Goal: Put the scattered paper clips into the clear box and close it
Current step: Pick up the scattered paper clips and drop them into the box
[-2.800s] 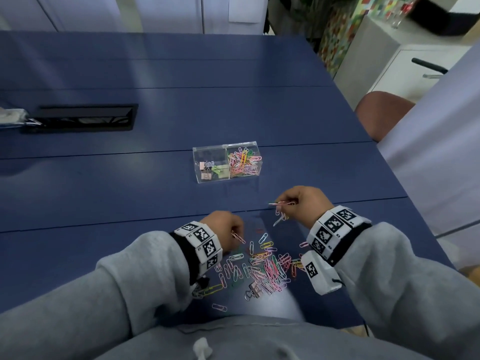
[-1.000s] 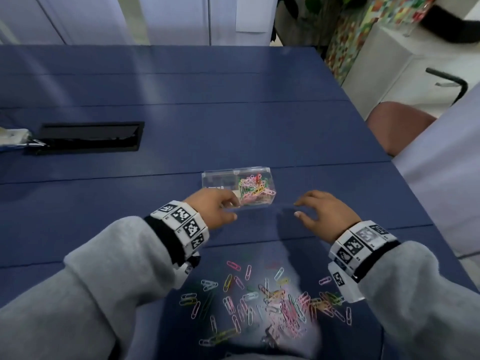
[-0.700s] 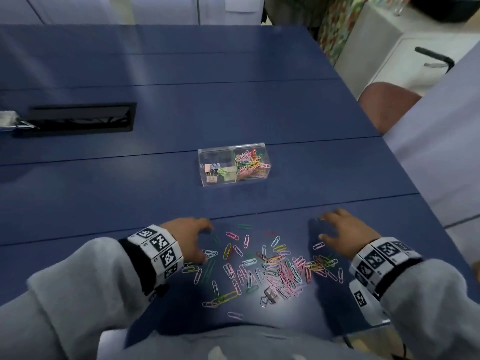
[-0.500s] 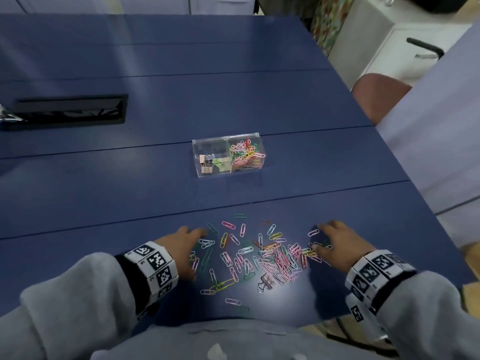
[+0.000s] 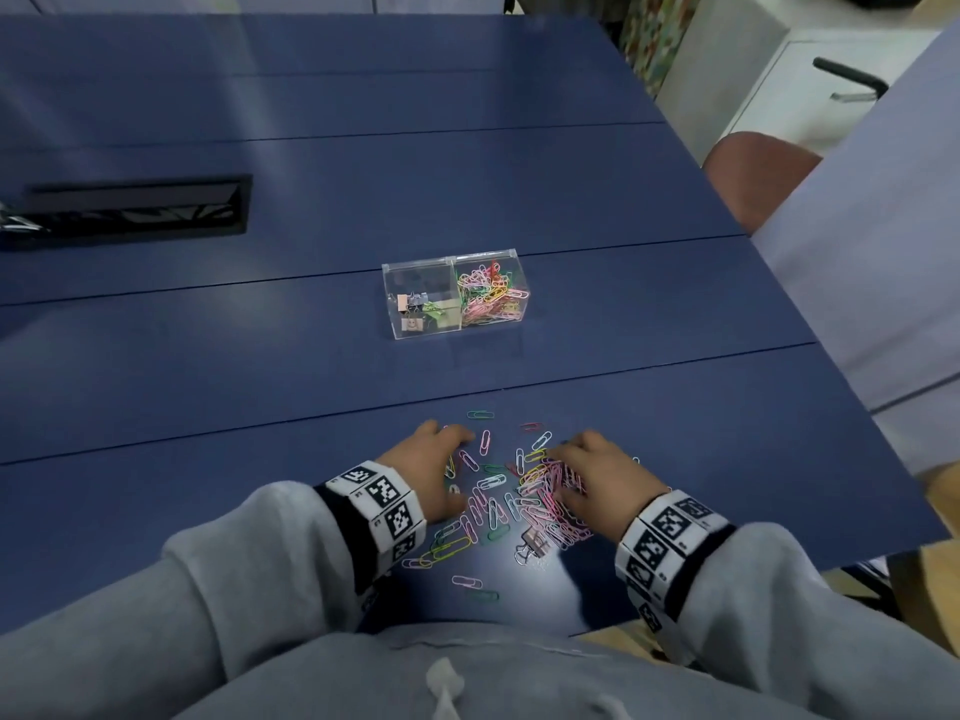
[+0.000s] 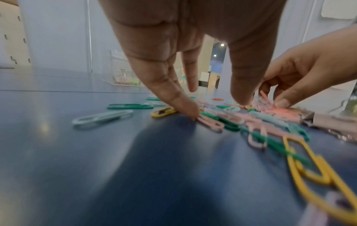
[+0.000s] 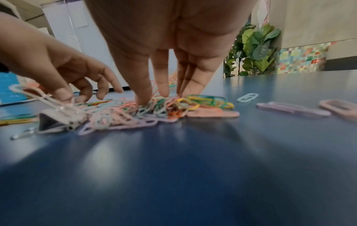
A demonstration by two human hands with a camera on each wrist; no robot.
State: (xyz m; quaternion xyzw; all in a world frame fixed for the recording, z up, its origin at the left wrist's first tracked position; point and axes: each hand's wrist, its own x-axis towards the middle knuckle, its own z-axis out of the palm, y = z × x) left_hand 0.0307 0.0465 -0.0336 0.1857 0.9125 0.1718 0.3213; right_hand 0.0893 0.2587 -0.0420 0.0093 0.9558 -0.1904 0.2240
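Both hands are down on the dark blue table point(image 5: 260, 356), one on each side of a messy pile of colourful paper clips point(image 5: 524, 491). The left hand point(image 5: 431, 470) has its fingers pointing down and a little apart. One fingertip point(image 6: 188, 110) touches the table right at a pink clip. It is not holding anything. The right hand point(image 5: 602, 475) also has straight fingers pointing down, close together. Its fingertips point(image 7: 144, 99) press into the thick part of the pile. It is not pinching any clip.

Some clips lie alone around the pile: pink, green, yellow and pale blue ones. A small silver binder clip point(image 5: 532, 543) sits at the near edge of the pile.

Further away on the table stands the clear plastic box point(image 5: 451, 298) with two parts. Its right part has lots of colourful paper clips in it. Its left part has a few small binder clips. The box is well apart from the hands.

Each wrist wears a white band with black square patterns point(image 5: 379, 501). No words can be read anywhere. A black slot point(image 5: 135, 207) is set in the table far to the left.
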